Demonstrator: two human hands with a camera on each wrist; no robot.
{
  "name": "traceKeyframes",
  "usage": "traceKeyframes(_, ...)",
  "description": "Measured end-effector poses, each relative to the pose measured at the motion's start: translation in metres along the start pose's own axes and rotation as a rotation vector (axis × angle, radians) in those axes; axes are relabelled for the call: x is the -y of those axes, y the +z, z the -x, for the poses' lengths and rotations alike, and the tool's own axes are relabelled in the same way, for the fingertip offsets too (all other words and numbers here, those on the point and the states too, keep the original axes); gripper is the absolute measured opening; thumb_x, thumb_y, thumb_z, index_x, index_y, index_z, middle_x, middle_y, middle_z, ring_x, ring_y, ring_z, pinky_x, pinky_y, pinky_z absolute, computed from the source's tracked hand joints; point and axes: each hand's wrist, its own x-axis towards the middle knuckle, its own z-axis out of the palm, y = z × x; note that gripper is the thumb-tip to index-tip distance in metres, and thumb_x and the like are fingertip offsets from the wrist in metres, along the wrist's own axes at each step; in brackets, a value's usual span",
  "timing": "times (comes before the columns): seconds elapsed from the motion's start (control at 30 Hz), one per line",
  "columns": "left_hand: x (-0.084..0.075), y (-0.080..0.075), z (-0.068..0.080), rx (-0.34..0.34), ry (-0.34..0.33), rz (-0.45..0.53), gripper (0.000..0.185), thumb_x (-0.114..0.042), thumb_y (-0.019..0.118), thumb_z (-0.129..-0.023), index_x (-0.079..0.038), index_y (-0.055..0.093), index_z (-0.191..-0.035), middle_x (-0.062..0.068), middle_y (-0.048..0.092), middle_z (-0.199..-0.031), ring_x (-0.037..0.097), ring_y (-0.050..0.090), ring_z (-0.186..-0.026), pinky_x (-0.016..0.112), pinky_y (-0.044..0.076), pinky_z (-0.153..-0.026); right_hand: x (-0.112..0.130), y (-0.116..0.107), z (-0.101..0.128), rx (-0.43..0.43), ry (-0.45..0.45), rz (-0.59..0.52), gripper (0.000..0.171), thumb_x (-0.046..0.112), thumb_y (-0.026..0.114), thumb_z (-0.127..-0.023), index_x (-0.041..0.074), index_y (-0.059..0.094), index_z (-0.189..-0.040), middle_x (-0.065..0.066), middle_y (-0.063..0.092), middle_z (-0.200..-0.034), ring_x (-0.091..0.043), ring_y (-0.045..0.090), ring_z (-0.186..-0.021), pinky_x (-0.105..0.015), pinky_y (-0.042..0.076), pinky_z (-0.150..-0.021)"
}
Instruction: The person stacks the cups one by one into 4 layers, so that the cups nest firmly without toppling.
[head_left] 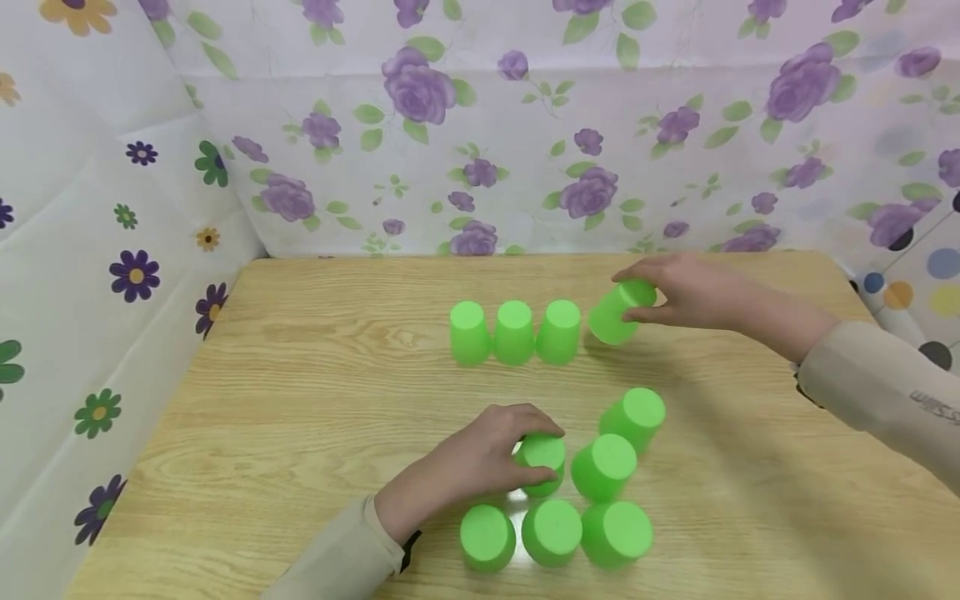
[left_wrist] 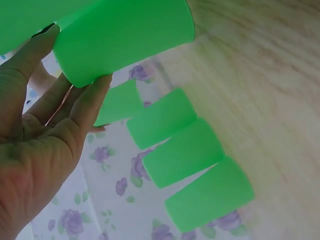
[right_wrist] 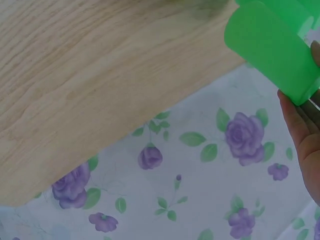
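With thumb and fingers near its base, my right hand point(head_left: 678, 292) grips a tilted green cup point(head_left: 611, 323), just right of a row of upside-down green cups. That same cup point(right_wrist: 270, 50) shows at the upper right of the right wrist view. Nearer the front, my left hand point(head_left: 491, 454) pinches the top of another upside-down green cup point(head_left: 543, 454) between thumb and fingers. In the left wrist view this cup point(left_wrist: 125, 40) fills the upper part, beside the fingers. The row's cups are a left one point(head_left: 469, 337), a middle one point(head_left: 513, 337) and a right one point(head_left: 558, 337).
Around my left hand stand several more upside-down cups: a front left cup point(head_left: 487, 537), a front middle cup point(head_left: 552, 533), a front right cup point(head_left: 617, 533), and two behind, a nearer cup point(head_left: 606, 467) and a farther cup point(head_left: 636, 417). Flowered cloth point(head_left: 480, 125) hangs behind the wooden table point(head_left: 315, 375).
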Motion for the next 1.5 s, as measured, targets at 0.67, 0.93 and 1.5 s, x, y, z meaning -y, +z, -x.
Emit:
traceKeyframes(0.67, -0.005, -0.004, -0.002, 0.011, -0.008, -0.051, 0.042, -0.015, 0.076, -0.077, -0.005, 0.063, -0.116, 0.006, 0.064, -0.116, 0.014, 0.059, -0.107, 0.017, 0.046, -0.089, 0.0, 0.031, -0.017, 0.126, -0.055, -0.022, 0.049, 0.026, 0.072, -0.082, -0.003, 0.058, -0.12, -0.02, 0.062, -0.116, -0.033, 0.062, -0.101, -0.046, 0.051, -0.087)
traceKeyframes(0.93, -0.006, -0.004, 0.0, 0.001, 0.008, -0.036, 0.042, -0.013, 0.076, -0.077, -0.003, 0.063, -0.116, 0.007, 0.064, -0.115, 0.016, 0.059, -0.108, 0.018, 0.047, -0.09, -0.001, 0.035, -0.019, 0.127, -0.045, -0.032, 0.05, 0.024, 0.071, -0.083, -0.003, 0.056, -0.122, -0.02, 0.06, -0.119, -0.031, 0.063, -0.099, -0.044, 0.052, -0.086)
traceKeyframes(1.5, -0.002, 0.003, 0.0, 0.004, -0.014, -0.047, 0.044, -0.015, 0.076, -0.077, -0.006, 0.063, -0.118, 0.005, 0.064, -0.117, 0.013, 0.058, -0.111, 0.018, 0.045, -0.094, 0.004, 0.045, -0.014, 0.108, 0.004, -0.089, 0.05, 0.025, 0.07, -0.084, -0.002, 0.055, -0.124, -0.02, 0.059, -0.121, -0.034, 0.06, -0.105, -0.046, 0.05, -0.089)
